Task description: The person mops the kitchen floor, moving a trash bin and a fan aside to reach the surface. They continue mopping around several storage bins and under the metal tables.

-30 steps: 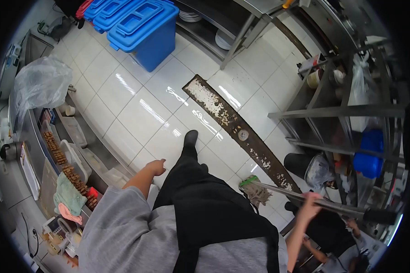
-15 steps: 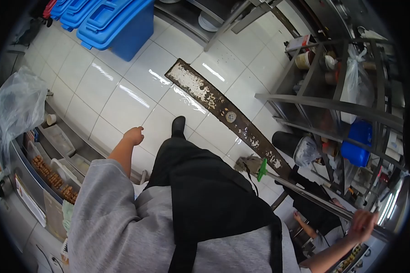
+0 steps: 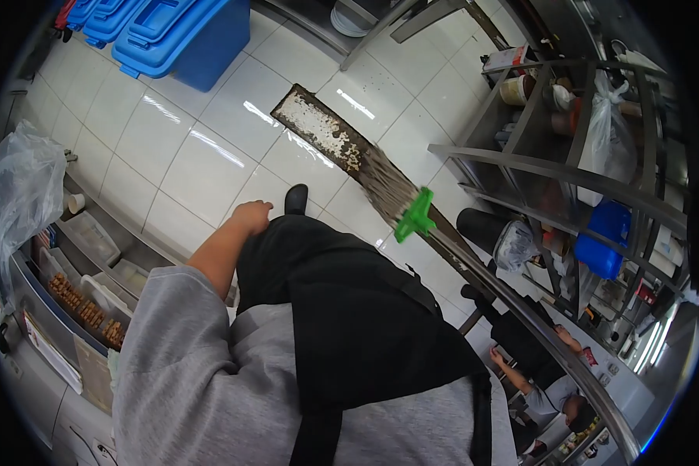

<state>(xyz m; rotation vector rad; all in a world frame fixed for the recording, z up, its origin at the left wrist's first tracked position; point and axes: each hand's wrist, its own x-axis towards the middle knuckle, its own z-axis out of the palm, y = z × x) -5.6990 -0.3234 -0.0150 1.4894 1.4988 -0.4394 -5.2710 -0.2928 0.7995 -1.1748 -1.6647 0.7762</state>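
Note:
My left hand [image 3: 252, 217] hangs in front of my dark apron [image 3: 365, 334], its fingers loosely bent and partly apart, with nothing in it. My right hand is out of the frame. A mop runs in from the lower right, its metal handle [image 3: 520, 307] joined to a green clamp [image 3: 416, 215]. The grey mop strands [image 3: 387, 185] are spread over a dark, worn floor channel [image 3: 322, 128] with patchy white on its surface. One black boot [image 3: 296, 199] shows on the white tiles beside the channel.
Blue lidded bins [image 3: 182, 43] stand at the upper left. A metal shelf rack [image 3: 544, 163] with containers is on the right, near a black bucket [image 3: 478, 229]. A counter with food trays [image 3: 85, 311] lies left. Another person [image 3: 532, 349] is at the lower right.
The mop head has moved up and left along the channel. My right hand has left the view. My left hand has shifted slightly up and right.

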